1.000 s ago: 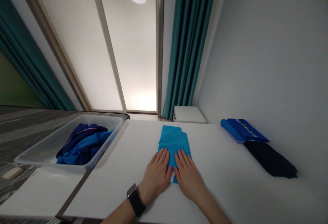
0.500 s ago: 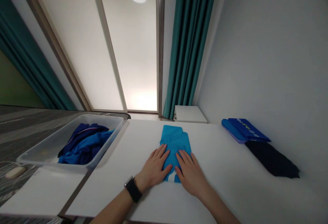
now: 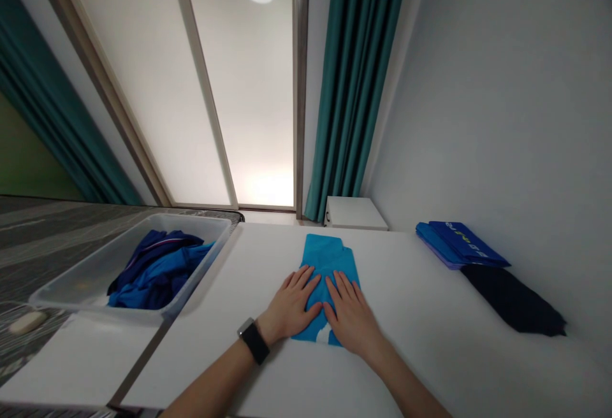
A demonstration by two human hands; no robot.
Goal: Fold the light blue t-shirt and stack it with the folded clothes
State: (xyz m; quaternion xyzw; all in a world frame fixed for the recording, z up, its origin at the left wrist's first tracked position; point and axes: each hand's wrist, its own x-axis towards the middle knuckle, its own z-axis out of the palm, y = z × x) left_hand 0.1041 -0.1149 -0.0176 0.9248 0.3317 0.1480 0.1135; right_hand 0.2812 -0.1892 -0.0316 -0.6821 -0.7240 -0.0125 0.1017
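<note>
A light-blue folded garment (image 3: 324,252) lies flat on the white table (image 3: 239,354) in front of me, with a white patch at its near edge. My left hand (image 3: 292,303) rests flat on its left side, fingers spread, a dark watch on the wrist. On the right side of the cloth lies my right hand (image 3: 351,313), also flat with fingers stretched out. The two thumbs almost meet over the middle. What kind of garment it is cannot be made out, as the hands cover part of it.
To the left, a clear plastic bin (image 3: 222,230) holds crumpled blue and navy clothes (image 3: 162,271). At the right by the wall are a stack of folded blue clothes (image 3: 461,243) and a dark folded garment (image 3: 514,297). A low white cabinet (image 3: 356,213) stands beyond the table.
My right hand has slid slightly inward and away from me over the cloth, its thumb now closer to the left one. The garment's near left corner shows more.
</note>
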